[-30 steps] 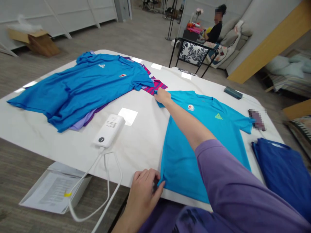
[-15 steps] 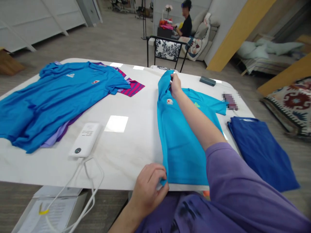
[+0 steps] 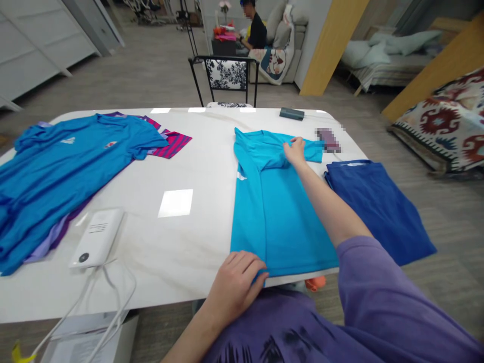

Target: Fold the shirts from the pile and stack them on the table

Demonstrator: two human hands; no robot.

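A: so the left hand (image 3: 238, 280) is pinching the near hem of the bright blue shirt (image 3: 298, 212), fingers curled round the cloth. Right hand (image 3: 296, 151) is resting farther up, near the pointing-right sleeve (image 3: 313, 154), no telling whether it's gripping or only pressing

B: yeah, and the shirt is lying on the white table (image 3: 204, 176) with its left strip folded inward. If the left hand is slipping early, that fold is probably skewing or springing open

A: hem's sitting right by the table edge too, so one careless tug could be dragging it over

B: then there's the navy garment (image 3: 378, 212) lying just beside the shirt; the right arm is reaching past it, so a purple sleeve (image 3: 353, 252) could be rumpling it lol
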